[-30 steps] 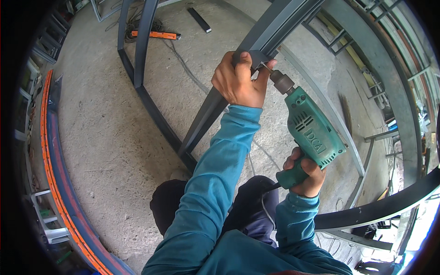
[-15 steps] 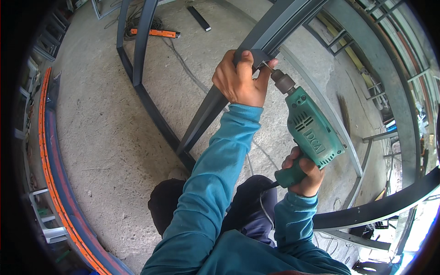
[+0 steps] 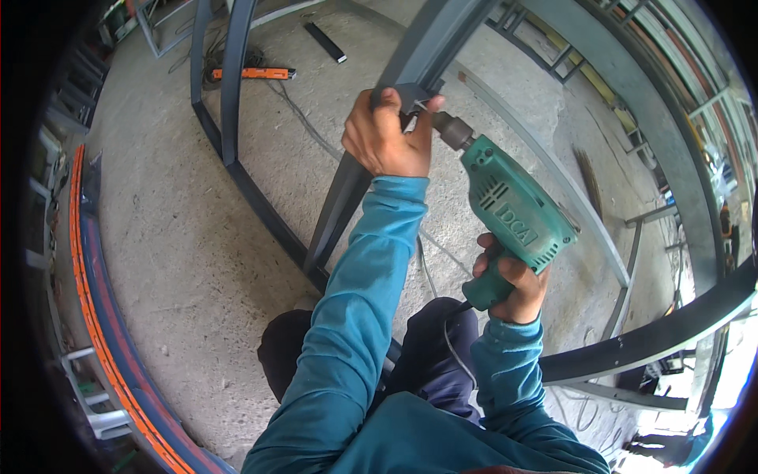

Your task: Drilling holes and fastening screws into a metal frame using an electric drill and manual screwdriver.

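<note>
Our left hand (image 3: pixel 387 138) is gripping a grey bar (image 3: pixel 426 47) at its edge, our right hand (image 3: pixel 517 291) holding a drill (image 3: pixel 517 209) beside it (floor (image 3: pixel 181 205) lying open leftward); both are showing further left than 1 second ago.

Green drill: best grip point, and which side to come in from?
Green drill: take the pistol grip, likely best from the person's own side, at the lower right. The grip juts from the body's rear, and the right hand wraps it there. The chuck points away, toward the left hand, so I'd avoid that end.
</note>
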`<state>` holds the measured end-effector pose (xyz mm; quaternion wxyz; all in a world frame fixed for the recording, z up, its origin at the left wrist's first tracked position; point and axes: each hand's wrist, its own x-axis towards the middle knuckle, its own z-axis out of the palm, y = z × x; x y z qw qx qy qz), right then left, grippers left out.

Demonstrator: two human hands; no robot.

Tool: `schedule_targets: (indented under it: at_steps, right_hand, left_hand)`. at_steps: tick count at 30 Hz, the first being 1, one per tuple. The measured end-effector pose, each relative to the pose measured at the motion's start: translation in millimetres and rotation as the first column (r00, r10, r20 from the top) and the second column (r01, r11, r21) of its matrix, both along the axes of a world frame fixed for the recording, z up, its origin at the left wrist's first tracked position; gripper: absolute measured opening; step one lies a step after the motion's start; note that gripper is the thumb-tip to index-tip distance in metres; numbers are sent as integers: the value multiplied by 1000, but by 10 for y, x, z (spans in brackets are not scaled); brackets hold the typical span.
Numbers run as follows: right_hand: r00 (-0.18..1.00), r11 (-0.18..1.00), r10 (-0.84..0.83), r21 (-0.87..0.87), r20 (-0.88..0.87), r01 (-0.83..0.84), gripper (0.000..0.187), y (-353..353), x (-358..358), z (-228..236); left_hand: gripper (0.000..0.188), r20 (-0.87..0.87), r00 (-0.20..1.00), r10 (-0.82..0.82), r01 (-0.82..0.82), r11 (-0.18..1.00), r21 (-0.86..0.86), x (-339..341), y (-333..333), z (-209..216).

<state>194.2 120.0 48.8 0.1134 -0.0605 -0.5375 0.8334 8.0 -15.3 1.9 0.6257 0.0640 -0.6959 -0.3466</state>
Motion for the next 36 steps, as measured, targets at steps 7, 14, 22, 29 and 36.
schedule_targets:
  at_steps: [7,14,22,29,36]
  right_hand:
    - [999,997,-44,-65,2,44,61,280,242,-83]
    - [986,974,-164,-156,8,164,63,588,390,-171]
    - [993,971,-120,-207,22,122,59,678,352,-197]
    - [993,975,-109,-189,38,114,57,669,311,-177]
    - [998,977,-42,-208,50,52,54,533,297,-114]
  left_hand:
    - [61,-30,1000,-6,6,1000,-29,-61,11,6]
    - [59,-98,993,-69,65,997,-44,-107,78,-13]
    - [64,-105,991,-77,82,996,43,-294,103,-54]
    - [67,-68,996,-58,61,997,49,-345,138,-53]
    - [66,-51,999,13,-14,1000,-12,-316,177,-15]
